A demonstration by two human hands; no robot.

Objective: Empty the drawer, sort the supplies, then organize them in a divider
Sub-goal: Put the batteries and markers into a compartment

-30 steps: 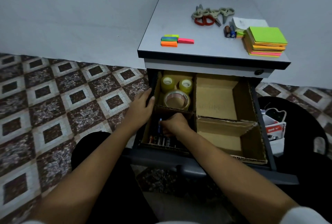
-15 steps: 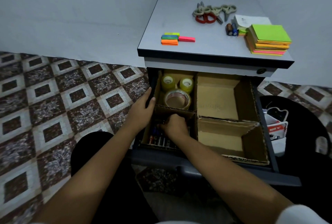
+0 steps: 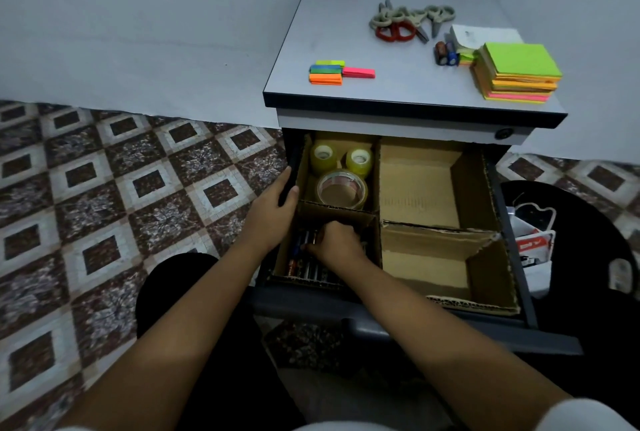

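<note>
Step in hand: by my reading, laying slim supplies into the near-left cell of the divider (image 3: 377,185), which sits inside the open drawer (image 3: 519,337).
Right hand: the right hand (image 3: 334,243) is down in that cell, fingers curled over a row of thin dark sticks (image 3: 304,269). I cannot tell whether it grips one or only nudges them.
Left hand: the left hand (image 3: 268,214) clasps the drawer's left wall, thumb over the top edge and fingers on the outside.
Doing it well: lay the sticks parallel, ends lined up with the row at the near wall, so none cross. Press lightly, since the cardboard walls look thin and would likely bow. The left hand's hold should stop the drawer sliding.
Sticks: thin, round and dark, some with orange ends; pens or batteries, too dim to tell.
Tape: three tape rolls (image 3: 341,190) lie flat in the far-left cell, two small yellowish ones behind a wider clear one, all glossy rings.
Divider: matte brown corrugated cardboard with four cells. The near-right wall has a torn, ragged edge, and both right cells hold nothing I can see.
Cabinet top (image 3: 398,91): smooth pale laminate with a dark edge.
On the cabinet top: scissors (image 3: 396,27) with grey and red loop handles, two small batteries (image 3: 446,53), a square stack of sticky notes (image 3: 519,74) in green, orange and pink, and narrow bright page flags (image 3: 325,72).
</note>
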